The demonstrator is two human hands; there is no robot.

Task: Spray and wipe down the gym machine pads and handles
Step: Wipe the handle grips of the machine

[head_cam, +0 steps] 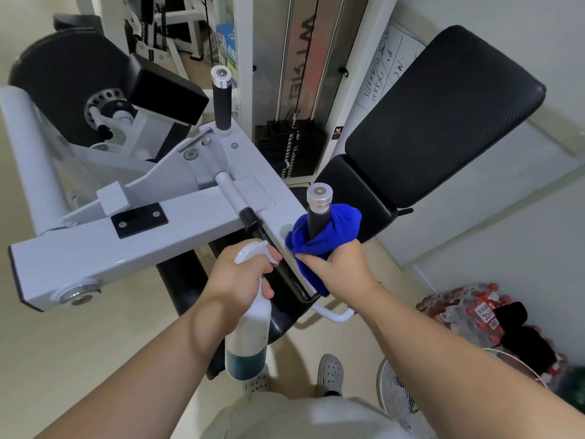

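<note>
A white-framed gym machine [177, 223] fills the view from above. Its black back pad [443, 122] tilts up at right, a round black roller pad [63, 80] sits at far left, and the weight stack [291, 147] stands behind. On the floor at lower right are a wrapped pack of red-capped bottles [468, 308] and a white fan [399, 397]. The person's left hand [240, 280] grips a white spray bottle [250, 331] by the neck, fingers curled round it and one on the trigger; dark liquid shows in its lower part. The right hand [342, 267] holds a blue cloth [316, 239], thumb and fingers closed on it. The cloth is bunched round the lower part of the near upright handle [318, 213], whose metal cap stands above it. A second handle [223, 99] stands farther back, well apart from the cloth.
</note>
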